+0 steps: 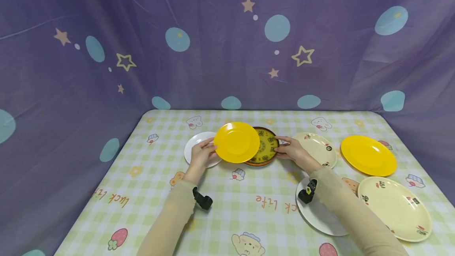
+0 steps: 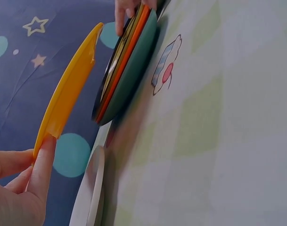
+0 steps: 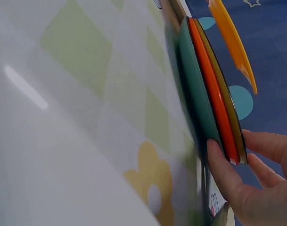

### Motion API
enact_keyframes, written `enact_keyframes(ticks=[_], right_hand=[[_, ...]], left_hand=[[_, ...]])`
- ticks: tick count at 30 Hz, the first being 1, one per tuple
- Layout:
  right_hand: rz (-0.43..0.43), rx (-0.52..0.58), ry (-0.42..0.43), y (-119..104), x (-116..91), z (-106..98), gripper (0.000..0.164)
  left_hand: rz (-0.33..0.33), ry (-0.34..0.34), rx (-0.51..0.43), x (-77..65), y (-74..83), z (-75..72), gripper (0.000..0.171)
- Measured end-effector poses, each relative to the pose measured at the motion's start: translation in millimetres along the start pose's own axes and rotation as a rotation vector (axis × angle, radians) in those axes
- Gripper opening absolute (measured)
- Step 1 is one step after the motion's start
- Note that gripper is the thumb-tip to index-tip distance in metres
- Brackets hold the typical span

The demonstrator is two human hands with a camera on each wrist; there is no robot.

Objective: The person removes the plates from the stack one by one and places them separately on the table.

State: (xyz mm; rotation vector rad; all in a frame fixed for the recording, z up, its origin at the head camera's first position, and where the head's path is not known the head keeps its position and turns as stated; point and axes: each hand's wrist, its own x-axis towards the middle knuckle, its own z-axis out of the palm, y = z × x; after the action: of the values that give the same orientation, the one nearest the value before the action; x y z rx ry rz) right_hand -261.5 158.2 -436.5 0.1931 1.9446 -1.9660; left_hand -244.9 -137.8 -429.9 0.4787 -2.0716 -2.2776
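My left hand (image 1: 201, 156) pinches a small yellow plate (image 1: 236, 142) by its left edge, thumb on one side and fingers on the other. The plate hangs in the air and covers part of a stack to its right. On top of that stack lies a dark-rimmed, patterned olive-yellow plate (image 1: 267, 146). Below it the right wrist view shows an orange plate (image 3: 210, 84) and a green plate (image 3: 194, 77). My right hand (image 1: 294, 152) grips the stack's right edge, with the thumb at the green plate and fingers over the top. Beneath my left hand sits a small white plate (image 1: 192, 145).
Right of the stack lies a cream patterned plate (image 1: 316, 147), partly behind my right forearm. Farther right are a larger yellow plate (image 1: 369, 155) and a large cream plate (image 1: 398, 208). A white plate (image 1: 320, 216) lies under my right forearm. A purple curtain (image 1: 227, 70) hangs behind the table.
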Motion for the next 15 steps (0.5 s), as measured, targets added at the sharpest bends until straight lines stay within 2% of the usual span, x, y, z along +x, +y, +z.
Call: enact_keyframes(ticks=[7, 15], right_hand=[[0.003, -0.004, 0.001, 0.3, 1.0, 0.3, 0.058], [0.000, -0.008, 0.002, -1.2, -0.4, 0.4, 0.058]], left_hand=[[0.014, 0.020, -0.024, -1.0, 3.8, -15.4, 0.037], [-0.014, 0.042, 0.020, -0.6, 5.7, -33.5, 0.038]])
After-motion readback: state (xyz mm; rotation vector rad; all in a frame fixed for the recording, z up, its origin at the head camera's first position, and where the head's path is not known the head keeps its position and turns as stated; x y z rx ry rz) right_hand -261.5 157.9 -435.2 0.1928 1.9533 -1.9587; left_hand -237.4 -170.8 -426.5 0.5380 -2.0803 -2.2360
